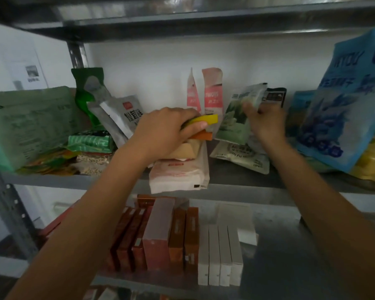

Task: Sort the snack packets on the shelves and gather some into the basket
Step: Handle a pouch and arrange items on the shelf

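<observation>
Both hands reach onto the grey metal shelf (236, 180) at chest height. My left hand (165, 128) grips a small stack of flat packets, a yellow packet (208, 120) on top and an orange packet (204, 135) under it, above a tan packet and a white-and-pink bag (180, 176). My right hand (264, 122) holds the upper edge of an upright pale green pouch (236, 118) next to a black pouch (275, 97). Two pink pouches (212, 92) stand against the back wall between the hands. No basket is in view.
Left on the shelf: a large green bag (28, 124), a dark green pouch (87, 89), a silver pouch (119, 118) and small packets. A big blue bag (342, 109) leans at the right. A white pouch (245, 156) lies flat. Red, brown and white boxes (178, 243) fill the lower shelf.
</observation>
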Available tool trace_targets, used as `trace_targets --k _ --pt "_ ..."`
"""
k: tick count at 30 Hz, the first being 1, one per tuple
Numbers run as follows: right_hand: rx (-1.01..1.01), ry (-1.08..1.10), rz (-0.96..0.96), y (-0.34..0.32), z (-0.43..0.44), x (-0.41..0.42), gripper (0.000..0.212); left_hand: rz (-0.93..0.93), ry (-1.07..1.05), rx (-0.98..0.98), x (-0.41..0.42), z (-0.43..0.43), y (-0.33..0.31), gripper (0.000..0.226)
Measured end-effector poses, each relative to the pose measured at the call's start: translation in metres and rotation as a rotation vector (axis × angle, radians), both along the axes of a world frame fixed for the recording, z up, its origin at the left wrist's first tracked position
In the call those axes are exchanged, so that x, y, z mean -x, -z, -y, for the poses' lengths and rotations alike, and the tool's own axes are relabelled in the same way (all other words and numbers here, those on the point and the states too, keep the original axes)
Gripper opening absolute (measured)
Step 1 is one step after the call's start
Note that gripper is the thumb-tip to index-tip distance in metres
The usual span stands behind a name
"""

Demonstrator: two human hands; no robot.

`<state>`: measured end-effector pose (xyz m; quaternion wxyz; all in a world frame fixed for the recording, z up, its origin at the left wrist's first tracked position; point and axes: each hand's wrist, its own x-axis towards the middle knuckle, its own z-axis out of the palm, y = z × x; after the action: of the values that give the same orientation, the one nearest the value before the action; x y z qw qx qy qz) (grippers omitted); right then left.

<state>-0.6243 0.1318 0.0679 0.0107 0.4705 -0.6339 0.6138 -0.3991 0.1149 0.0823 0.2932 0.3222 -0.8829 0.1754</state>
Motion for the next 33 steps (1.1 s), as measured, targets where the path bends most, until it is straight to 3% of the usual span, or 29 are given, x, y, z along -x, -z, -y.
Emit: trace_targets --k 4,9,12,15,19,24,28,31,33 --pt "-0.165 0.130 -0.229 -0.006 0.024 -0.017 0.047 -0.006 -0.020 0.046 0.003 0.007 0.002 0.072" --pt "-0.393 0.012 -0.376 0.013 0.041 -0.028 0.034 -0.042 -0.045 0.112 0.003 0.012 0.010 0.073" --pt "-0.313 -0.092 -0.320 0.014 0.035 -0.026 0.034 -0.066 -0.045 0.122 0.003 0.012 0.013 0.070" --pt "-0.230 -0.017 -0.446 0.014 0.028 -0.026 0.042 -0.092 -0.046 0.128 0.004 0.011 0.015 0.070" --pt "-0.314 -0.007 -0.675 0.021 0.026 -0.034 0.031 -0.116 -0.054 0.134 0.004 0.012 0.016 0.069" --pt "-0.482 -0.194 -0.679 0.014 0.013 -0.025 0.022 -0.124 -0.051 0.148 0.004 0.011 0.017 0.071" --pt "-0.575 -0.339 -0.554 0.009 -0.008 -0.008 0.049 -0.135 -0.045 0.150 0.003 0.011 0.019 0.069" --pt "-0.610 -0.242 -0.511 0.007 -0.017 0.015 0.062 -0.131 -0.054 0.150 0.004 0.011 0.020 0.070" --pt "-0.812 -0.156 -0.621 0.010 -0.021 0.024 0.087 -0.128 -0.052 0.146 0.004 0.012 0.020 0.070"
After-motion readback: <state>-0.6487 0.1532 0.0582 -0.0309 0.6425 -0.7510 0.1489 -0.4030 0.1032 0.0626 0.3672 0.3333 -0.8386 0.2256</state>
